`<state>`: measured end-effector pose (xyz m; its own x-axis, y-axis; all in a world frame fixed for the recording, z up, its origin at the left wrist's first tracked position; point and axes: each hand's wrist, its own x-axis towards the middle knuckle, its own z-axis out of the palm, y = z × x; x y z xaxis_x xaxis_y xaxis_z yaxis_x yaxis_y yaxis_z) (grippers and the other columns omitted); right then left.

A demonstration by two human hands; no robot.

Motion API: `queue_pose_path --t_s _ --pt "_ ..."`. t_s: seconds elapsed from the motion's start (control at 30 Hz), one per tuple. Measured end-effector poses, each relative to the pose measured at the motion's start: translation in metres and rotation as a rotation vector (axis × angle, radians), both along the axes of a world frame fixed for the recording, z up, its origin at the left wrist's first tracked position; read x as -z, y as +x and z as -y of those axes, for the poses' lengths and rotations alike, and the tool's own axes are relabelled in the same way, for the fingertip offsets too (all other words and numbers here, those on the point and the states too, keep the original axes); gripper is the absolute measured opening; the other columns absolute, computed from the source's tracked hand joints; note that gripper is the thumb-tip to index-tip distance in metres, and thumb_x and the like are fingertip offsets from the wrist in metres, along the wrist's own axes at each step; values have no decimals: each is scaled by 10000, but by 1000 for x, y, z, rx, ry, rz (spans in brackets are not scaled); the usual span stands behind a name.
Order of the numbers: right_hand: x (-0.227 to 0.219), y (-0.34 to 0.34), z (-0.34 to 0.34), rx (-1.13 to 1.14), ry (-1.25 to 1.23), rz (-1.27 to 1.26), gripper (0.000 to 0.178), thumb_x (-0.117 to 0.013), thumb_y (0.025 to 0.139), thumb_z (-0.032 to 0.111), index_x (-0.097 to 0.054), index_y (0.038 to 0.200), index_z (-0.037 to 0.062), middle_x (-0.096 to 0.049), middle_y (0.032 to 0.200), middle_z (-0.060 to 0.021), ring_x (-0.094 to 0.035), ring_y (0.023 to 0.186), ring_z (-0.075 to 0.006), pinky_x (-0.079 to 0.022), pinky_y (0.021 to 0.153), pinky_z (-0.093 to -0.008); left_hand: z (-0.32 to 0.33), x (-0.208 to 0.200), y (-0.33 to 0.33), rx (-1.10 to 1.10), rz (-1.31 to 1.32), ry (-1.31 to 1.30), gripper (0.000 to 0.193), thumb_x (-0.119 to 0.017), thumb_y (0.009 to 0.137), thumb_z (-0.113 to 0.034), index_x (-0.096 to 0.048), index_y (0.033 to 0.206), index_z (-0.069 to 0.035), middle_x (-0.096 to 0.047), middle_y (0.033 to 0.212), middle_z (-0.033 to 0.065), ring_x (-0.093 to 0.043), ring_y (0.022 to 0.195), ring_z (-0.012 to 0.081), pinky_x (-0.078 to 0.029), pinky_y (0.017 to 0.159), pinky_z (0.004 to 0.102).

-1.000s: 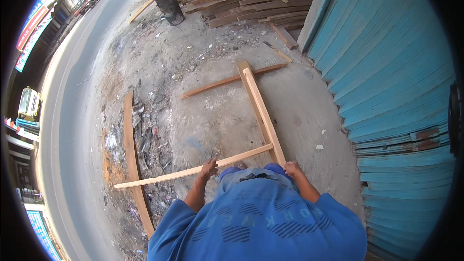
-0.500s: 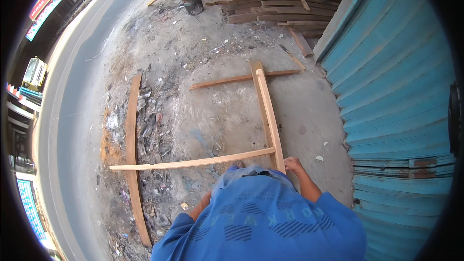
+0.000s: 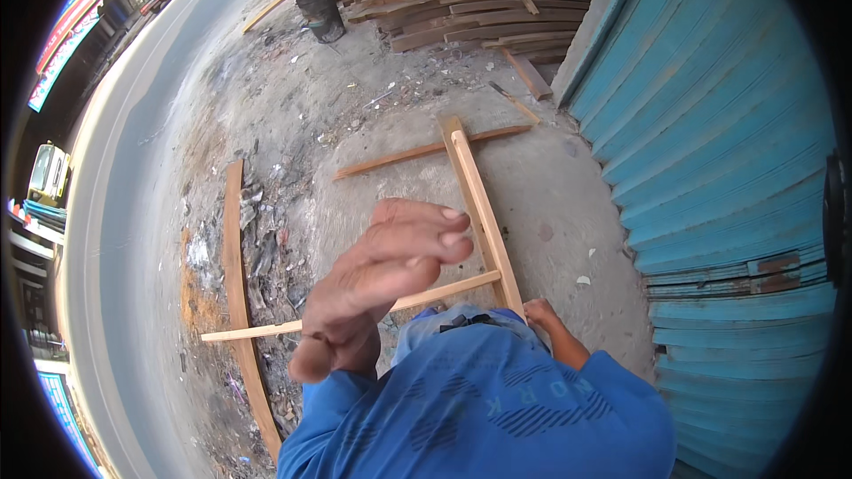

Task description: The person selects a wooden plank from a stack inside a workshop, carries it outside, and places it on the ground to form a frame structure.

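My left hand (image 3: pixel 377 275) is raised high over the work, its fingers stretched out and nothing in it. It covers part of a light, narrow wooden strip (image 3: pixel 253 331) that lies crosswise. The strip's right end meets a light wooden beam (image 3: pixel 486 204) running away from me, which lies along a darker board (image 3: pixel 454 146). Close against the beam's near end, on its right side, is my right hand (image 3: pixel 540 312) with curled fingers. What those fingers hold, if anything, is hidden. The strip's left part crosses over a long brown board (image 3: pixel 235 257) on the ground.
A reddish wooden piece (image 3: pixel 390 161) lies crosswise under the far end of the darker board. Beyond are a black bucket (image 3: pixel 319 13) and a big stack of planks (image 3: pixel 479 4). A blue corrugated metal shutter (image 3: pixel 719 151) borders the right, a road (image 3: pixel 115 186) the left.
My left hand has risen from low beside my body to in front of the view, fingers stretched out. My right hand stays by the beam's near end. The view has shifted slightly.
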<state>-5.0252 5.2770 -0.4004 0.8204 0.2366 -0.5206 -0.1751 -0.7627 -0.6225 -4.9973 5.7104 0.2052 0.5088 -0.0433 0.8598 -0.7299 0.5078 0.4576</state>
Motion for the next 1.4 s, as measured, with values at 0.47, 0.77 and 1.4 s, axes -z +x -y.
queue_pose_path --t_s 0.47,0.77,1.4 --pt "-98 37 -114 4 -129 -214 273 -532 808 210 -674 774 -21 -673 734 -174 -658 614 -255 -521 593 -376 47 -55 -52 -168 241 -207 468 -422 953 -490 -639 1001 -78 -641 1093 179 -545 1089 301 -366 967 435" --pt "-34 55 -56 -196 -246 -38 285 -526 797 210 -679 793 -30 -669 719 -185 -675 636 -243 -518 587 -388 29 -53 -38 -189 314 -181 349 -473 948 -426 -576 963 -93 -622 1102 187 -539 1089 307 -375 967 448" --pt "-1 15 -21 83 132 -106 153 -595 809 132 -673 834 2 -663 743 -92 -648 642 -179 -526 538 -334 -33 151 29 -695 -551 571 113 -610 894 -110 -516 862 -56 -621 1065 156 -574 1027 310 -430 909 421"
